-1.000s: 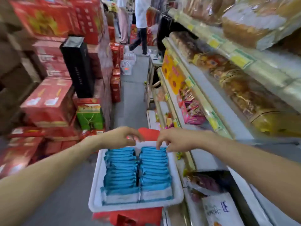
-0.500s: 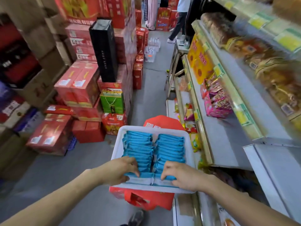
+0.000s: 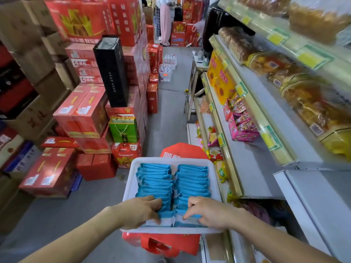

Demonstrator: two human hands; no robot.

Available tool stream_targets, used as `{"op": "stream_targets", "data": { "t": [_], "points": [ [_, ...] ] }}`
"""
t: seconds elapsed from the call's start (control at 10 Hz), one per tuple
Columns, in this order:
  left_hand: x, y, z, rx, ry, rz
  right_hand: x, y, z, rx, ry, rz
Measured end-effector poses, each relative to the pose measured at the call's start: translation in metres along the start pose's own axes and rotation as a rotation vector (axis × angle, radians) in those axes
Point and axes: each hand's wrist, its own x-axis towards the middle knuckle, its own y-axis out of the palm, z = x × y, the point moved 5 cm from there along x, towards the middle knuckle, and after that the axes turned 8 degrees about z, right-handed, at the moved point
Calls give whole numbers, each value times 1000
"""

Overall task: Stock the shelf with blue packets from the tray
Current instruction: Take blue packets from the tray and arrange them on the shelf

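The left hand (image 3: 140,211) and right hand (image 3: 207,213) each pinch the nearest blue foil packets (image 3: 157,179) in the white plastic tray (image 3: 132,179). Lifting small bunches squarely should spare the rows toppling before reaching the grey shelf (image 3: 252,168).

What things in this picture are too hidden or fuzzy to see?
All in the head view:
- Nearest packets in the tray: covered by the left hand and right hand gripping them.
- Red bag: mostly under the tray.
- Top-shelf bags: blurred, cut off by the right edge.
- Person down the aisle: cut off by the top edge.
- Print on the packets: too small.
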Motion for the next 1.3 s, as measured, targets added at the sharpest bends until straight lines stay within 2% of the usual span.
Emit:
{"op": "stream_targets", "data": {
  "t": [0.2, 0.5, 0.6, 0.7, 0.8, 0.9, 1.0, 1.1, 1.3],
  "points": [
    [6, 5, 5, 112, 68, -21, -17, -44, -1, 79, 70, -131],
    [22, -9, 9, 115, 143, 46, -61, -171, 25, 136, 66, -386],
    [-15, 145, 51, -34, 282, 287, -82, -222, 31, 132, 97, -463],
    [5, 65, 36, -106, 232, 171, -106, -267, 35, 82, 158, -532],
    [15, 5, 13, -184, 265, 186, -130, -303, 44, 19, 215, -553],
    [13, -153, 48, -436, 124, 71, -159, -336, 57, -48, 256, -564],
    [1, -238, 42, -258, 108, -20, -193, -364, 66, -118, 308, -600],
    [8, -312, 30, -277, 80, 1, -241, -385, 77, -131, 363, -641],
    [16, -465, -47, -202, 229, -122, -377, -399, 107, -119, 444, -846]
  ]
}}
